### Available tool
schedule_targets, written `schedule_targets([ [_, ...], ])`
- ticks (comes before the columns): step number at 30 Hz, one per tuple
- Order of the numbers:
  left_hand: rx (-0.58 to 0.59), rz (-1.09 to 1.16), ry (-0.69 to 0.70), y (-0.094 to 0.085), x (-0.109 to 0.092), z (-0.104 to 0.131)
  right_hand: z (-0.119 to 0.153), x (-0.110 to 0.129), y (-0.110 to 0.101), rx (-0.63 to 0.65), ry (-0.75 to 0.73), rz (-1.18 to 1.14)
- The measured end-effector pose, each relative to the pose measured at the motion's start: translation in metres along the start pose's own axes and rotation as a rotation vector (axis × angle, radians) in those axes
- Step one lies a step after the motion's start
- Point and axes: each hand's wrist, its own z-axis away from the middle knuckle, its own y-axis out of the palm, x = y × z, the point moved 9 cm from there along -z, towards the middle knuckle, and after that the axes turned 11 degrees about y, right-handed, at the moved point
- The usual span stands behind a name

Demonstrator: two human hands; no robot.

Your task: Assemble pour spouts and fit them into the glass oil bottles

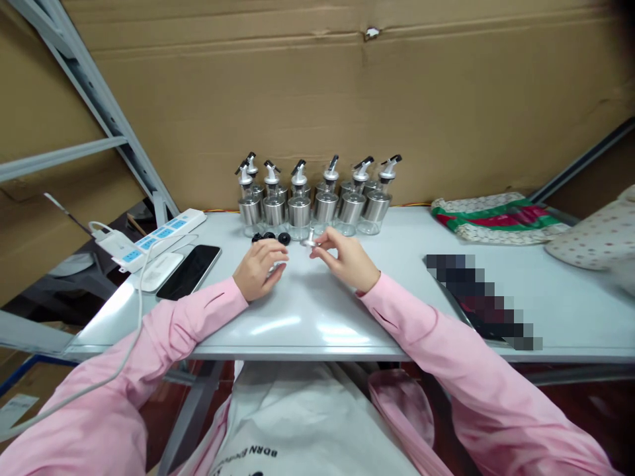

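My right hand (347,259) pinches a small silver pourer spout (310,239) between thumb and fingertips, just above the table. To its left, my left hand (260,270) is curled, palm turned inward. A shiny bit shows between its thumb and fingers, too small to name. Just beyond the left fingers lie a few black round caps (284,238), partly hidden by that hand. Behind both hands stand several glass oil bottles (299,210) with steel sleeves, in two close rows. The front ones carry silver spouts with black flip lids; the rear ones are mostly hidden.
On the left of the grey table (297,317) are a phone (190,272), a white charger (159,271) and a power strip (161,238) with a hanging cable. A patterned bag (496,217) and a dark blurred item (476,297) lie right. A cardboard wall (317,99) rises behind.
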Motion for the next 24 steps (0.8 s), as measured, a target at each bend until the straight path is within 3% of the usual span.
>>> schedule_targets([
  [3,0.028,0.254,-0.059,0.013,-0.014,-0.002,0.001,-0.001,-0.007,-0.022,0.041,-0.177],
  [6,-0.123,0.503,-0.297,0.021,-0.01,0.0,0.003,0.005,0.007,0.166,0.006,-0.39],
  [9,-0.211,0.597,-0.405,0.024,-0.007,0.002,0.007,0.013,0.017,0.297,-0.048,-0.51],
  [16,-0.262,0.578,-0.561,0.022,0.016,0.012,0.007,0.015,0.012,0.195,-0.114,-0.285],
  [20,-0.265,0.542,-0.553,0.02,0.018,0.014,0.008,0.015,0.013,0.213,-0.073,-0.27],
  [24,-0.274,0.437,-0.425,0.01,0.009,0.007,0.004,0.008,0.008,0.143,0.009,-0.297],
])
